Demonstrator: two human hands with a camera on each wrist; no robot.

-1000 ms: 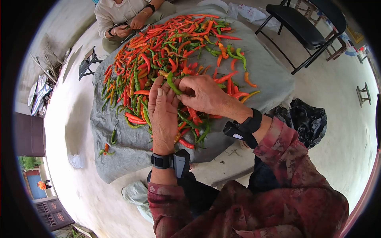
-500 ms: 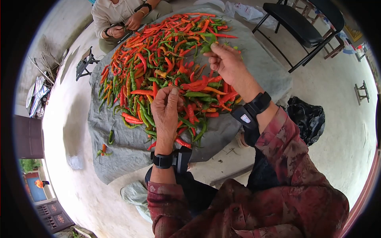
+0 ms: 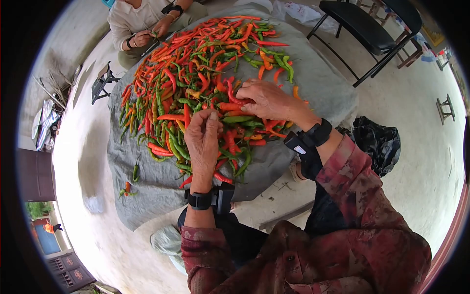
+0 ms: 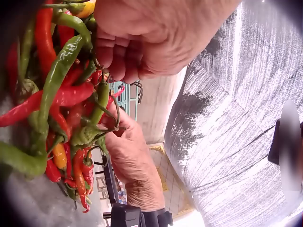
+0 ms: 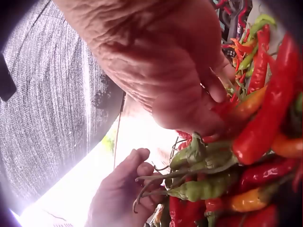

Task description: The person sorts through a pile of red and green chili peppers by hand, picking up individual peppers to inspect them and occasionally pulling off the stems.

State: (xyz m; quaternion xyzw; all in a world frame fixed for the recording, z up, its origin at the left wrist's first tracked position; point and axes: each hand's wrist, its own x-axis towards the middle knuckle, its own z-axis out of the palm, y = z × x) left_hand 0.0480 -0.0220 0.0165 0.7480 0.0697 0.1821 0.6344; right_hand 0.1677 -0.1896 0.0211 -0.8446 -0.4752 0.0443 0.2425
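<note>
A large heap of red, green and orange chili peppers [image 3: 161, 81] covers the grey sheet [image 3: 333, 93]. My right hand [image 3: 267, 98] reaches down onto the near right part of the heap, pinching a red chili pepper [image 3: 231, 92] between thumb and fingers. Left of it, my left hand [image 3: 202, 139] hovers low over the peppers with fingers curled and thumb bent toward them; no pepper shows in its grip. Between and below the hands lies a green chili pepper [image 3: 237, 119]. In the left wrist view, thin stems and green peppers [image 4: 61, 80] hang close beside the left fingertips.
Opposite sits another person, whose hands [image 3: 147, 36] hold a small green thing at the heap's far edge. Several green peppers [image 3: 286, 68] lie apart at the right. A black chair [image 3: 362, 27] stands beyond, and a black plastic bag [image 3: 377, 144] lies right of the sheet.
Both hands were at a green chili pepper; the right hand carried it to the far right, let go, and came back to a red one. The left hand stayed over the near peppers.
</note>
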